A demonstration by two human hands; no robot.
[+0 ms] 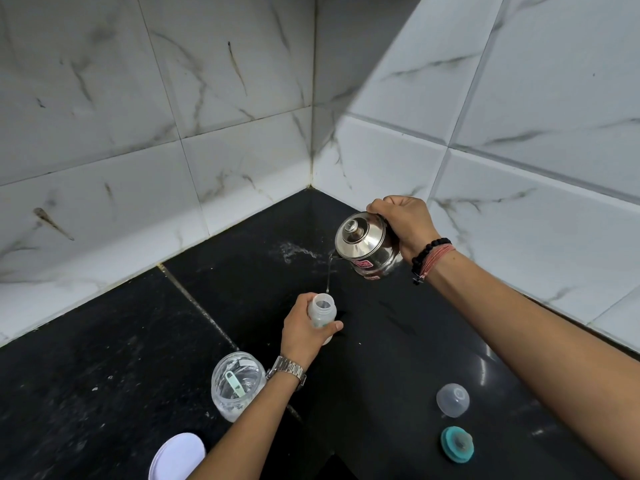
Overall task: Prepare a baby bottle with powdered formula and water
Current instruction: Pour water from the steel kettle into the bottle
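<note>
Pouring from a steel kettle (pixel 369 245), the right hand (pixel 403 221) grips it from the far side, fingers curled round the body, and tips it toward the left with the lid facing the camera. A thin stream of water (pixel 328 273) falls from the spout into the open mouth of the bottle (pixel 322 311). The left hand (pixel 304 329) holds the bottle upright, fingers wrapped round its body and thumb across the near side; whether its base touches the counter (pixel 104 358) cannot be told.

The bottle is near the middle of the black counter, below and left of the kettle. On the right wrist are a black bead bracelet (pixel 429 252) and red thread; on the left wrist is a metal watch (pixel 287 370).

Just near-left of the left wrist stands a clear jar (pixel 235 386) with white powder inside and a pale green scoop (pixel 233 384) lying in it. A white lid (pixel 178 457) lies nearer still, at the bottom edge. Near right, well apart from the bottle, a clear cap (pixel 452 400) sits on the counter, and just nearer than it a teal ring (pixel 457 444) holding the teat. Marbled white tiles (pixel 242 81) cover both walls of the corner beyond.
</note>
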